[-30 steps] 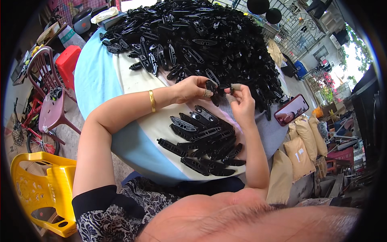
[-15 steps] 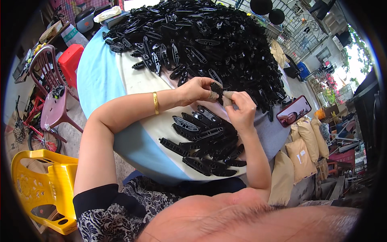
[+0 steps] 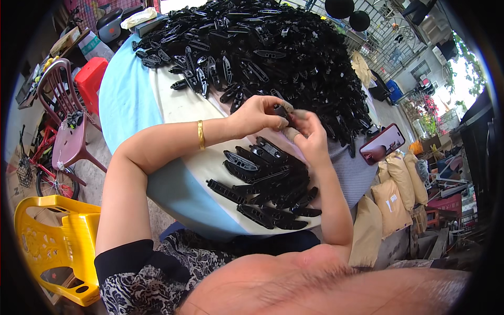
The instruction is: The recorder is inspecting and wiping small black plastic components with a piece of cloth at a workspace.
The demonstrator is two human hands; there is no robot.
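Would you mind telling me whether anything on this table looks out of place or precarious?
The red-cased phone lies at the table's right edge, partly overhanging the grey cloth. The black plastic clip parts sit in heaps, nothing spilled.

Daylit open yard: yellow plastic chair (image 3: pixel 50 247), maroon chair (image 3: pixel 65 115), red stool (image 3: pixel 89 79), tan sacks (image 3: pixel 391 197) on bare ground.

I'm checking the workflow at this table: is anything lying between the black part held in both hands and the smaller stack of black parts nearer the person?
Nothing visible does. The left hand and right hand pinch the black part just above the smaller stack; only bare tablecloth shows between them.
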